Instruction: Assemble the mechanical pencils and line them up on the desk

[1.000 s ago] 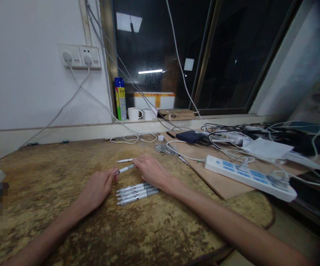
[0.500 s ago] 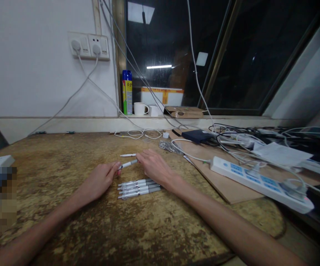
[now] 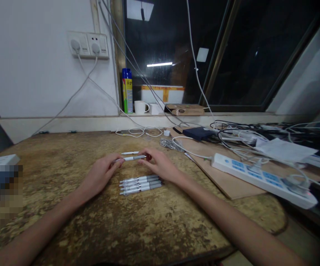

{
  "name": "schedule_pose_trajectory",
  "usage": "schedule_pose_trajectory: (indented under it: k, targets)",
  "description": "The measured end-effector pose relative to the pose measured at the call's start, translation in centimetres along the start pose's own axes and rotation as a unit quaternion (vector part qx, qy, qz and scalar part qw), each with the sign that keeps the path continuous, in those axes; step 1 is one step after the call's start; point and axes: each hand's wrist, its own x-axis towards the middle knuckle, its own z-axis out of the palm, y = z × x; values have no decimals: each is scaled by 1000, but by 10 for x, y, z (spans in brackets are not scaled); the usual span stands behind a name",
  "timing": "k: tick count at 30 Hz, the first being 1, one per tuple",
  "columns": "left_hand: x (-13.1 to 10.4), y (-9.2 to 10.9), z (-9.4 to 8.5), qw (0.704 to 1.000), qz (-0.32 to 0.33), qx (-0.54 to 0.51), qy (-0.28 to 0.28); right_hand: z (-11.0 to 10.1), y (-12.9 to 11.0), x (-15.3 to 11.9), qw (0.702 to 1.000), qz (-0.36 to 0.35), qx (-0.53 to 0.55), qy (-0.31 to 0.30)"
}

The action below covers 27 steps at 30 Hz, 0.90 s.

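Note:
Between my two hands a white and grey pen [image 3: 131, 158] lies nearly level. My left hand [image 3: 104, 168] pinches its left end between thumb and fingers. My right hand [image 3: 158, 162] has thumb and fingers closed about its grey right end. Just behind it, a white pen piece [image 3: 130, 153] rests on the table, its right end partly hidden by my right hand. Nearer to me, several white and grey pens [image 3: 141, 186] lie side by side, their grey ends to the right.
The worn wooden table [image 3: 98, 225] holds a small clear bag of parts [image 3: 171, 144] behind my right hand. To the right, a white power strip [image 3: 262, 181] and tangled cables lie over a brown board [image 3: 221, 181]. A mug [image 3: 141, 107] and spray can [image 3: 127, 90] stand on the sill.
The pen between my hands has turned from a slant to nearly level. My right hand's fingers have opened a little, showing more of its grey end.

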Motion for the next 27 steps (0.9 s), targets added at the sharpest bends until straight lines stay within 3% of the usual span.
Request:
schedule_pose_trajectory:
  k: [3,6,10,24,27]
  targets:
    - [0,-2,1,1000,1,-1,13,2,1,1,994,53,93,1]
    - [0,-3,1,1000,-3,-5,11,2,4,3,988,64,140,13]
    - [-1,-2,1,1000,-7,-10,5,2,7,3,984,77,156,31]
    - [-4,8,2,1000,-5,-13,-6,9,-2,2,970,110,213,-29]
    - [-4,9,3,1000,-4,-16,-8,10,-4,2,974,79,212,-13]
